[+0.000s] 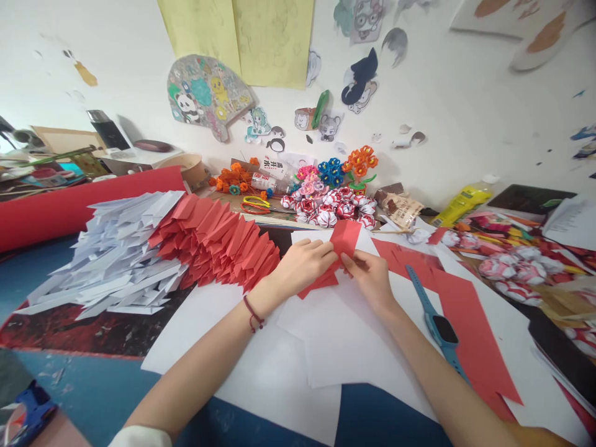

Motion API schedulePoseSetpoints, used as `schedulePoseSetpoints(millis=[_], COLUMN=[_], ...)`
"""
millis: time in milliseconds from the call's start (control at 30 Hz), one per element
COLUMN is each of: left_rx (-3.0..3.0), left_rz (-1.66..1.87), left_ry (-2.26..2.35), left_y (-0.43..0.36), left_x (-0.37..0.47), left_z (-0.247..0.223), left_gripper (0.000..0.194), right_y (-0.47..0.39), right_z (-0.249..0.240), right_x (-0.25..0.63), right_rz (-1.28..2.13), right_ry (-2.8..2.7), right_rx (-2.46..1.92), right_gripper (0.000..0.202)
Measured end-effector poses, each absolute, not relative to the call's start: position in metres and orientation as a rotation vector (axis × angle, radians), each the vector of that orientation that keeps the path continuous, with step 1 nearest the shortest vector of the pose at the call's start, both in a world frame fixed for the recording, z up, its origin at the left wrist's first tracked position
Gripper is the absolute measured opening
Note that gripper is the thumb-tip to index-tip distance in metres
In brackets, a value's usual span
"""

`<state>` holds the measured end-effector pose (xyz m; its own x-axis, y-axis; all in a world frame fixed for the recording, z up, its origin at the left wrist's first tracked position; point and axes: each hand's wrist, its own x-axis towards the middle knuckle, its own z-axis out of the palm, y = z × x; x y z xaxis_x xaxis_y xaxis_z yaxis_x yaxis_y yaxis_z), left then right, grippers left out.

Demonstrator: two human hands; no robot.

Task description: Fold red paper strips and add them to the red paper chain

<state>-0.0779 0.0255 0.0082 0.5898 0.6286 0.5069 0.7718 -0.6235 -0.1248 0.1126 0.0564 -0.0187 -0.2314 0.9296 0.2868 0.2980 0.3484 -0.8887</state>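
My left hand and my right hand come together over white paper sheets. Between them is a small piece of red paper, its upper part standing above my fingers. Both hands are closed on it, thumbs and fingertips pinching its lower edge. More red paper pieces lie just beneath my left hand. To the left of that hand stretches a row of folded red paper pieces, with a heap of folded white paper pieces beyond it. Flat red paper strips lie right of my right hand.
A blue smartwatch lies beside my right forearm. Red-and-white paper flowers and yellow-handled scissors are at the back. A red roll lies at left, a yellow bottle at right, and a blue glue gun lower left.
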Motion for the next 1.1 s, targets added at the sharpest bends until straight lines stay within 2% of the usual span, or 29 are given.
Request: schedulePoseSetpoints(millis=[133,267,367,500,733,1100], left_rx=[-2.485,-2.443,-2.442,-2.457,-2.4,-2.418], left_rz=[-0.832,-1.043,-1.122,-1.268,-1.623,-1.761], left_ry=[-1.363,-1.656,-1.804,-1.859,-1.879,-1.91], left_y=[0.029,0.03,0.029,0.028,0.029,0.028], left_x=[-0.076,-0.075,-0.076,-0.076,-0.076,-0.071], left_z=[0.002,0.003,0.006,0.007,0.002,-0.002], left_gripper=[0.013,0.031,0.031,0.015,0.018,0.021], right_y=[0.059,0.062,0.065,0.068,0.064,0.057], right_z=[-0.023,-0.026,-0.024,-0.018,-0.018,-0.024], right_x=[0.11,0.106,0.102,0.096,0.084,0.082], right_rz=[1.011,1.154,1.208,1.262,1.301,1.384], right_ry=[-1.677,-1.547,-1.507,-1.457,-1.34,-1.288], right_rx=[-1.005,-0.93,-0.892,-0.858,-0.829,-0.799], right_gripper=[0.037,0.034,0.031,0.031,0.03,0.027])
